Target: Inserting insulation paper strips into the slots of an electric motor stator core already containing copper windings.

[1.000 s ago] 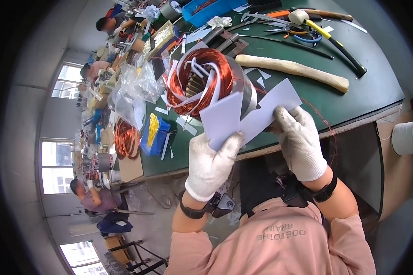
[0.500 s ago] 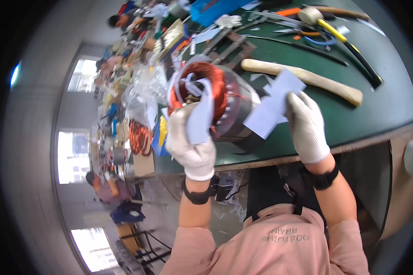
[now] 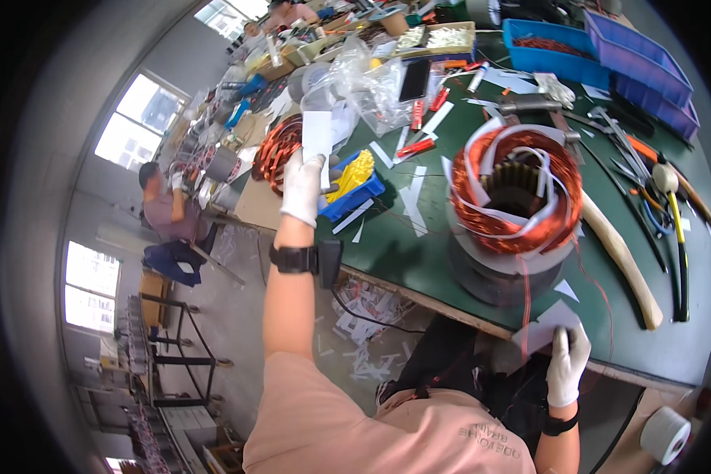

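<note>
My left hand [image 3: 301,189], in a white glove, reaches out over the far left of the bench, its fingers closed on a white paper strip [image 3: 317,134]. Right beside it are a blue tray [image 3: 361,200] of yellow pieces and a bundle of copper wire coils [image 3: 279,152]. Low by the bench's front edge, my gloved right hand [image 3: 569,359] pinches white paper pieces [image 3: 547,327]. Between the hands a motor stator [image 3: 494,265] stands upright. Red-orange copper windings ring its top, with white paper strips tucked among them, and thin red wires hang down its front.
A wooden handle [image 3: 624,261], a yellow-and-black hammer [image 3: 675,229] and pliers lie right of the stator. Behind are blue bins [image 3: 557,51], a phone [image 3: 415,80], plastic bags and red markers. Paper scraps litter bench and floor. Another person [image 3: 166,201] works at far left.
The left hand has left the stator and moved leftward with a paper strip. The right hand has drawn down toward the bench edge with its paper. My view has shifted; the stator now appears upright.
</note>
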Demonstrator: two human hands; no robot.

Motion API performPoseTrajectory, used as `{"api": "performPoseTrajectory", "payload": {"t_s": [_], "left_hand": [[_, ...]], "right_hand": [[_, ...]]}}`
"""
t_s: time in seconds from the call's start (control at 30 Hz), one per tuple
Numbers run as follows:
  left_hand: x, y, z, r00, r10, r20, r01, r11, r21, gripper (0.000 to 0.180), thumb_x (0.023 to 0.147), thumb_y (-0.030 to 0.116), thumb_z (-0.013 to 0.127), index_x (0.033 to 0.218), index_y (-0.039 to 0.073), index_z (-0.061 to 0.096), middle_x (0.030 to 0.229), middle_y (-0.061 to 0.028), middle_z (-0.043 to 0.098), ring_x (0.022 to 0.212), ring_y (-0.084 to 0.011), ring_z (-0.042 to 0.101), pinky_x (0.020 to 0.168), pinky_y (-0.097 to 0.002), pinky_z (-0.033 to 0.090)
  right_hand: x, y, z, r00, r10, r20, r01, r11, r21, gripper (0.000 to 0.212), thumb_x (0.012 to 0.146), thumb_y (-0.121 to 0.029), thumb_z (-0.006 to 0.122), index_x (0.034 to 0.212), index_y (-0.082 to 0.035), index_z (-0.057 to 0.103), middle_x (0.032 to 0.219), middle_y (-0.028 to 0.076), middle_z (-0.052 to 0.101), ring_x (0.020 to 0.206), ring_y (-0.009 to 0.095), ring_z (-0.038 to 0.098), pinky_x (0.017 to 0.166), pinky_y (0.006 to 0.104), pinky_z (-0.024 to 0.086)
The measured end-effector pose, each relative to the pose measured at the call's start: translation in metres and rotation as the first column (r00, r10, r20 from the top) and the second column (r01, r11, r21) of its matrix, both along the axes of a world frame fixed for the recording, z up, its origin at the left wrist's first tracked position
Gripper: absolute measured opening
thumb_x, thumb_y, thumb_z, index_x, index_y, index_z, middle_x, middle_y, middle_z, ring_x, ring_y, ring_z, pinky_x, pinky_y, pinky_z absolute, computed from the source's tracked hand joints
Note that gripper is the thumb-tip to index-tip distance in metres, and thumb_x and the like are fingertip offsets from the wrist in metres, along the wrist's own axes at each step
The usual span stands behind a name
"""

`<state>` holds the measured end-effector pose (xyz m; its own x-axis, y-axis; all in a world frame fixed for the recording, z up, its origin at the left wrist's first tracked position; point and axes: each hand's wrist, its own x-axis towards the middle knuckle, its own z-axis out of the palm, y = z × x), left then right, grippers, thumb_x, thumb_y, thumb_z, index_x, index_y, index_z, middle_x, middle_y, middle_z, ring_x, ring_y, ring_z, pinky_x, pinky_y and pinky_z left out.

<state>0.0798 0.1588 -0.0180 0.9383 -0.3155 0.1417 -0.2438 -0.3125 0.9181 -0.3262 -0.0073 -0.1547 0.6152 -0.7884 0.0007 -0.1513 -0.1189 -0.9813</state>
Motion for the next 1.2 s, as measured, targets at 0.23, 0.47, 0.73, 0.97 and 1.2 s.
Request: {"api": "performPoseTrajectory", "payload": {"t_s": [0.23, 0.47, 0.73, 0.97, 1.2], "left_hand": [[0.13, 0.028, -0.022, 0.997, 0.047, -0.06, -0.027, 0.956, 0.292, 0.027, 0.084, 0.014, 0.055, 0.104, -0.004, 0.061, 0.086, -0.0131, 0.067, 0.065, -0.019, 0.066, 0.051, -0.0334, 0.055], [0.193, -0.022, -0.019, 0.963, -0.208, 0.168, -0.008, 0.607, 0.795, 0.083, 0.081, 0.041, 0.064, 0.14, -0.009, 0.034, 0.139, -0.0272, 0.045, 0.131, -0.0329, 0.044, 0.108, -0.0347, 0.033], [-0.006, -0.053, 0.028, 0.719, -0.419, 0.554, 0.295, 0.906, 0.303, 0.031, 0.086, 0.015, 0.06, 0.112, -0.002, 0.062, 0.104, -0.0159, 0.067, 0.098, -0.0248, 0.064, 0.088, -0.034, 0.048], [-0.192, -0.111, 0.013, 0.138, -0.616, 0.776, 0.433, 0.742, 0.512, 0.052, 0.078, 0.042, 0.07, 0.111, 0.003, 0.06, 0.101, -0.014, 0.059, 0.087, -0.0318, 0.059, 0.079, -0.0414, 0.048], [-0.212, -0.122, 0.001, 0.258, -0.546, 0.797, 0.207, 0.837, 0.506, 0.045, 0.066, 0.013, 0.08, 0.107, 0.002, 0.063, 0.093, -0.0134, 0.059, 0.083, -0.0302, 0.059, 0.075, -0.0409, 0.049]], "right_hand": [[0.013, 0.013, -0.002, 0.994, -0.107, 0.009, 0.107, 0.985, -0.133, 0.013, 0.088, -0.002, 0.046, 0.096, 0.003, 0.056, 0.075, 0.005, 0.05, 0.068, 0.011, 0.046, 0.064, 0.0248, 0.04], [0.009, 0.02, 0.012, 0.969, -0.235, -0.078, 0.24, 0.969, 0.064, 0.012, 0.087, -0.001, 0.05, 0.096, 0.003, 0.057, 0.076, 0.0, 0.05, 0.067, 0.008, 0.042, 0.062, 0.0237, 0.037], [0.032, 0.01, 0.084, 0.947, -0.314, 0.06, 0.319, 0.944, -0.083, 0.012, 0.078, 0.001, 0.058, 0.09, 0.002, 0.058, 0.075, -0.001, 0.049, 0.066, 0.007, 0.042, 0.06, 0.0218, 0.038], [0.053, -0.032, 0.102, 0.92, -0.282, 0.272, 0.305, 0.951, -0.049, 0.016, 0.089, -0.013, 0.056, 0.088, 0.002, 0.06, 0.07, 0.001, 0.054, 0.065, 0.007, 0.047, 0.058, 0.024, 0.041], [0.047, -0.02, 0.103, 0.935, -0.161, 0.317, 0.179, 0.983, -0.028, 0.014, 0.083, -0.009, 0.057, 0.075, 0.002, 0.055, 0.064, 0.017, 0.052, 0.056, 0.031, 0.054, 0.053, 0.0376, 0.043]]}}
